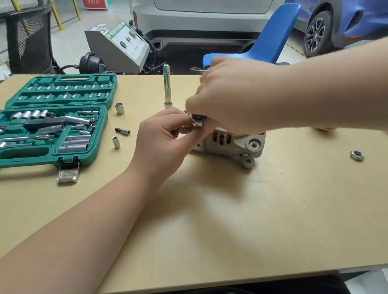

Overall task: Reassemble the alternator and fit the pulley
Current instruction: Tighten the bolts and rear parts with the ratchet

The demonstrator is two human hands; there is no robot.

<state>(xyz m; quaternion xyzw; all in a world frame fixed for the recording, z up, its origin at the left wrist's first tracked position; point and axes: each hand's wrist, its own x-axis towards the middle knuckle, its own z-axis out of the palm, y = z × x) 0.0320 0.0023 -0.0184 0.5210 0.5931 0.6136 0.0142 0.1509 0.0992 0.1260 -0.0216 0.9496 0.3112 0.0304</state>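
Your left hand (168, 131): fingers curled, pinching small metal part at top of alternator (231, 145). Part lies at 3 o'clock from left fingertips, touching. Alternator sits mid-bench (201, 234), mounting lugs toward 5 o'clock; top hidden by hands, so shaft axis is only a guess: upright. Your right hand (229, 101): fingers curled down over alternator top from 1 o'clock, gripping tool; head hidden. Both hands equally near. Loose nut (357, 155) at 4 o'clock, well apart.

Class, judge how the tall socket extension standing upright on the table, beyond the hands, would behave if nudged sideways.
The extension stands on one narrow end, so it would probably tip easily. It looks like polished steel, likely stiff and slippery. Being round, it may roll across the table.
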